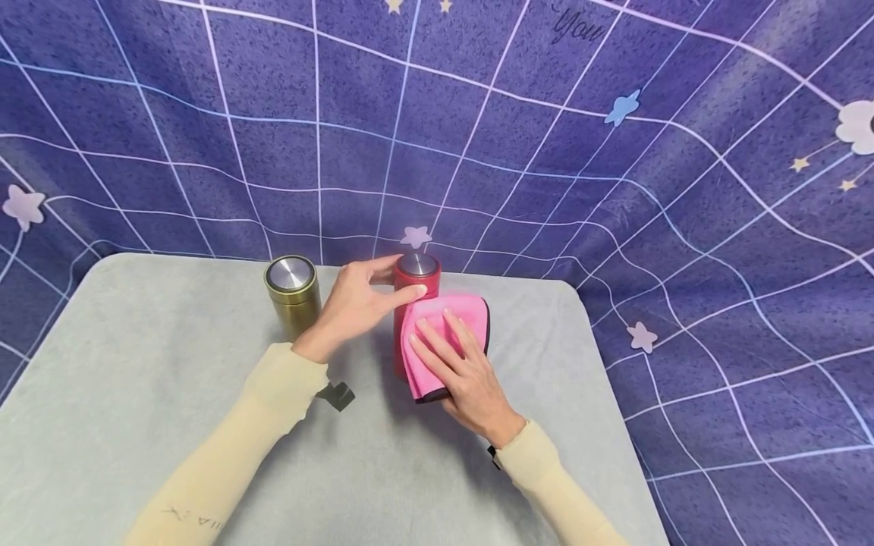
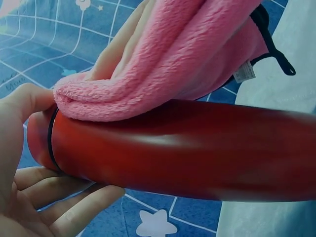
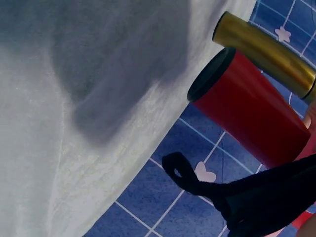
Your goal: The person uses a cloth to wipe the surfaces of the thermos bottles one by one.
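Observation:
My left hand [image 1: 351, 303] holds a red thermos bottle [image 2: 187, 153] around its lid end, thumb on one side and fingers on the other. The bottle's steel lid top shows in the head view. Its dark base is visible in the right wrist view, raised off the table. With fairly straight, spread fingers, my right hand [image 1: 471, 379] presses a folded pink cloth [image 1: 474, 311] against the bottle's side; the thumb is hidden. The plush cloth has a black border and a hanging loop [image 3: 180, 173]. A gold-green thermos bottle [image 1: 293, 292] stands upright left of my left hand.
The table [image 1: 171, 364] has a pale grey cover. Behind it and to the right hangs a purple-blue curtain [image 1: 369, 159] with grid lines and stars. The gold-green bottle is close beside my left wrist, near the table's back edge.

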Available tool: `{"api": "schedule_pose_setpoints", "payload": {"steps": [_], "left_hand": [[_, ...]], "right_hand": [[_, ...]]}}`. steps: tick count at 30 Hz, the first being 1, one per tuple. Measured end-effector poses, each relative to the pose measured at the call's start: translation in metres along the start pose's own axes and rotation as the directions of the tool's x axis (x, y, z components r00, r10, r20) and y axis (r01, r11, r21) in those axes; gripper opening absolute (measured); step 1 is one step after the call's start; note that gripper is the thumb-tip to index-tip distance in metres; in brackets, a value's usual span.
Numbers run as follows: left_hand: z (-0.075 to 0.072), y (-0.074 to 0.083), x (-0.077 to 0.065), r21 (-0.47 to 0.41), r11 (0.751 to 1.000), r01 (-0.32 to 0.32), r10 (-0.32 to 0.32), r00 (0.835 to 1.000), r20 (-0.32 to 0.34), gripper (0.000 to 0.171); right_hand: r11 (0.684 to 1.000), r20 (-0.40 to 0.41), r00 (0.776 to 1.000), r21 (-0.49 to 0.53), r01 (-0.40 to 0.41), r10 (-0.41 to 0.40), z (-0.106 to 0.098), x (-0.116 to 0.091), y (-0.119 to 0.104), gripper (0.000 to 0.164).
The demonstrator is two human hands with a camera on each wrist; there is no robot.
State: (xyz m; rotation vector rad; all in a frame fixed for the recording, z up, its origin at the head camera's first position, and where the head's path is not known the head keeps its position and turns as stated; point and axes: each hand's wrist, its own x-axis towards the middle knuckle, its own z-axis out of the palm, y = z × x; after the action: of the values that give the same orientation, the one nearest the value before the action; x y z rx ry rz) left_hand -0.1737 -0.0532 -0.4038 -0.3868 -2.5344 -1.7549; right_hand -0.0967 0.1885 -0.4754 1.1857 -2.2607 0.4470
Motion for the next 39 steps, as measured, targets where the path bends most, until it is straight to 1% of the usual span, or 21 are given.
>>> {"api": "schedule_pose_setpoints", "payload": {"steps": [5, 10, 16, 20, 25, 29, 32, 39], "left_hand": [[-0.001, 0.0, 0.0, 0.021, 1.0, -0.005, 0.005, 1.0, -0.006, 0.067], [-0.001, 0.002, 0.0, 0.044, 0.999, -0.006, 0.006, 1.0, -0.006, 0.071], [0.0, 0.001, 0.004, 0.053, 0.999, -0.007, 0.008, 1.0, -0.017, 0.067], [-0.001, 0.001, 0.007, 0.053, 0.999, -0.012, 0.014, 0.999, -0.03, 0.066], [-0.004, 0.002, 0.01, 0.046, 0.999, 0.006, -0.003, 0.999, -0.054, 0.067], [-0.005, 0.002, 0.011, 0.05, 0.999, 0.008, -0.005, 0.998, -0.058, 0.065], [-0.006, 0.002, 0.011, 0.053, 0.999, 0.009, -0.006, 0.998, -0.058, 0.065], [-0.011, 0.004, 0.01, 0.044, 0.999, 0.026, -0.022, 0.996, -0.086, 0.066]], "right_hand": [[0.999, 0.042, 0.998, -0.016, 0.037, -0.036, 0.0, -0.004, -0.002, 0.096], [0.996, 0.095, 0.994, -0.054, 0.068, -0.062, 0.006, -0.013, -0.006, 0.106], [0.993, 0.205, 0.978, -0.098, 0.062, -0.041, 0.014, -0.024, -0.012, 0.116], [0.994, 0.251, 0.968, -0.096, 0.046, -0.021, 0.02, -0.03, -0.015, 0.117], [0.997, 0.29, 0.957, -0.075, 0.036, -0.013, 0.023, -0.034, -0.017, 0.117], [0.997, 0.329, 0.944, -0.071, 0.037, -0.012, 0.025, -0.036, -0.02, 0.119], [0.997, 0.347, 0.938, -0.066, 0.038, -0.013, 0.026, -0.039, -0.022, 0.118], [0.999, 0.372, 0.928, -0.042, 0.027, -0.009, 0.03, -0.047, -0.027, 0.115]]}}
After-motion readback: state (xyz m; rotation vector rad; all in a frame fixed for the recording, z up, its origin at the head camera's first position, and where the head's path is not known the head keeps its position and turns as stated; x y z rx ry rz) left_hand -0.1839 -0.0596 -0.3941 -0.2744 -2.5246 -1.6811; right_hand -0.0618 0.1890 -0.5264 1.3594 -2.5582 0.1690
